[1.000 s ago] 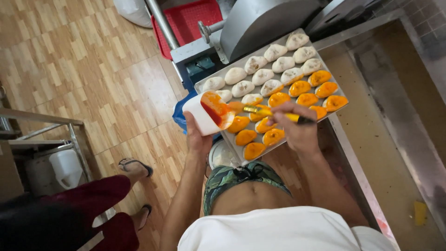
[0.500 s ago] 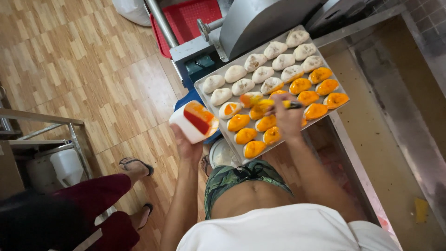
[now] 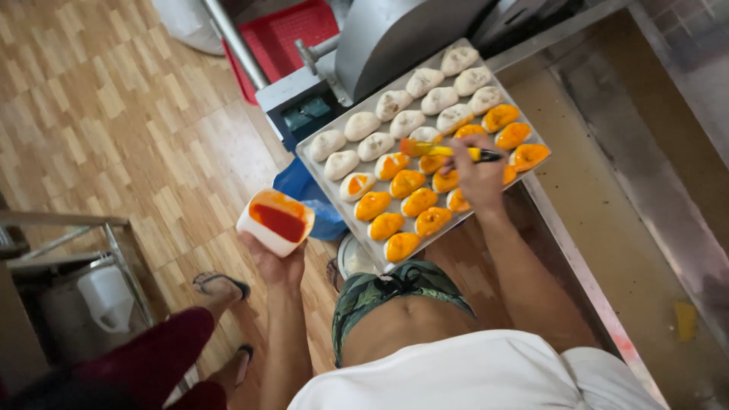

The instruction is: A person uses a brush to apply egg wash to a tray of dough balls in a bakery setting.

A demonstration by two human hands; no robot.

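My left hand (image 3: 275, 257) holds a white cup (image 3: 274, 221) of orange-red glaze, low and to the left of the metal baking tray (image 3: 325, 174). My right hand (image 3: 477, 173) grips a yellow-handled brush (image 3: 443, 150) over the tray's middle, its orange bristles touching a dough piece. The tray carries rows of dough pieces: the pale unglazed ones (image 3: 362, 124) lie along the far side, the orange glazed ones (image 3: 402, 245) along the near side. One piece (image 3: 356, 185) is half glazed.
A grey metal machine (image 3: 395, 34) and a red crate (image 3: 285, 34) stand beyond the tray. A steel counter (image 3: 623, 228) runs along the right. At the lower left are another person's dark red trouser leg (image 3: 144, 357), a sandalled foot (image 3: 220, 285) and a metal rack (image 3: 68, 250) with a white jug.
My left hand has drawn the cup down and away from the tray to the left. My right hand has carried the brush up toward the tray's middle rows.
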